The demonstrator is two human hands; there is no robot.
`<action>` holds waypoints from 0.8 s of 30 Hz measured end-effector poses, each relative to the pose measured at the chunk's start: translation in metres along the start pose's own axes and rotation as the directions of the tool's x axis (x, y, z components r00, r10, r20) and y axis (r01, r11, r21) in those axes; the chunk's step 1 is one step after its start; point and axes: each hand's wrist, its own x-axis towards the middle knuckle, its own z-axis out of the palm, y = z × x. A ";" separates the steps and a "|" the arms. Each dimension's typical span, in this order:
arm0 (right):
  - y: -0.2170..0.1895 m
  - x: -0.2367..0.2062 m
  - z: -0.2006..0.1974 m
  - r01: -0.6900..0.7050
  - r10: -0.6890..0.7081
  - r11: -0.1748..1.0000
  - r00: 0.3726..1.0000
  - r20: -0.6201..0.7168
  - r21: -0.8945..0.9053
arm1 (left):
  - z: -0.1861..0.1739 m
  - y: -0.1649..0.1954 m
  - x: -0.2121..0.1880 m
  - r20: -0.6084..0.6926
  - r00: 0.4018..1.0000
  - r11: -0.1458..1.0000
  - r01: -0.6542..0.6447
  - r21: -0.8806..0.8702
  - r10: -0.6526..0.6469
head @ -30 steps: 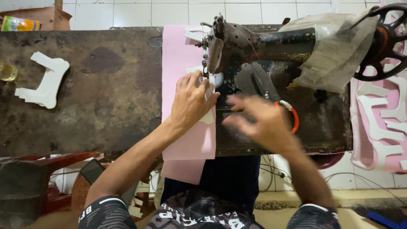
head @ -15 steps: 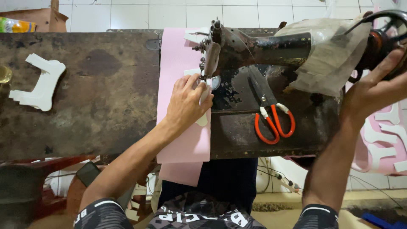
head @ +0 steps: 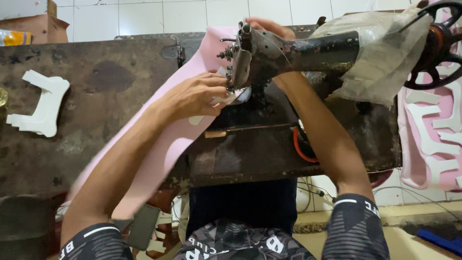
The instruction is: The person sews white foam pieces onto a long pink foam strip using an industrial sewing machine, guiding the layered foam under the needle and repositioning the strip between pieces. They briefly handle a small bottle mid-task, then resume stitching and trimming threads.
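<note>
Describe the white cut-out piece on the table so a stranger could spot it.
Start at the dark worn table left of the sewing machine. Near its left edge lies the white cut-out piece, flat and notched. It lies alone, apart from the pink sheet.

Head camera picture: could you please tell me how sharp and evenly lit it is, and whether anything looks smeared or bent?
Head view: light is soft and even, with no hard shadows or glare; the left hand and sewing machine are fairly sharp; the pink sheet and left forearm smear with motion blur lower left; the right hand is mostly hidden behind the machine head; the table edge bows slightly from wide-angle distortion.
</note>
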 end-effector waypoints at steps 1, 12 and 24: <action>0.001 0.008 -0.006 0.026 -0.020 0.996 0.998 0.066 -0.085 | -0.001 -0.002 0.001 0.037 0.999 1.000 0.020 -0.016 -0.020; 0.023 -0.057 -0.042 0.162 -0.093 0.752 0.986 0.140 -0.640 | -0.004 -0.015 0.007 0.047 0.999 0.998 0.013 -0.054 -0.010; 0.027 -0.064 -0.028 -0.052 0.054 0.966 0.999 0.001 -0.252 | -0.004 -0.002 0.005 0.019 0.997 0.985 0.080 -0.150 -0.078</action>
